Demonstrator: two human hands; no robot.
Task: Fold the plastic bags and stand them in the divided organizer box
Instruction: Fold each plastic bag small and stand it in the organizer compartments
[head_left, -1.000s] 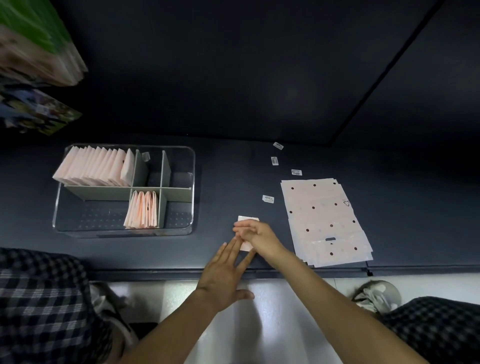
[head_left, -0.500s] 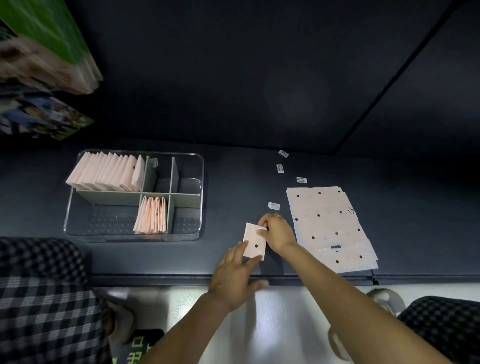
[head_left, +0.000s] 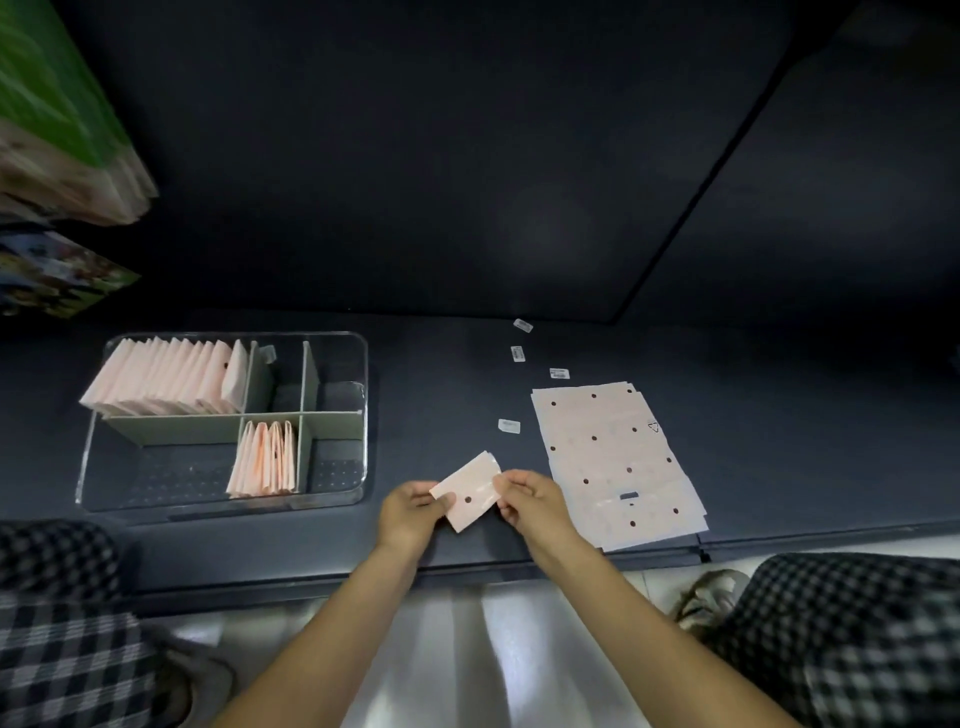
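Both hands pinch folded bag (head_left: 469, 491), left hand (head_left: 410, 512) nearer; long axis toward 2 o'clock, box (head_left: 358, 415) at 10 o'clock

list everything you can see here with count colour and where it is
folded bag: one, pale pink, held between both hands above the table edge
organizer box: one, clear with grey-green dividers, table left
folded bags: two rows, pink, standing in the back-left and front-middle compartments
flat bags: one stack, pale pink with dark dots, table right
small labels: four, white, scattered between box and stack
table: one, dark blue-grey
left hand: pinches the bag's left end
right hand: pinches its right end
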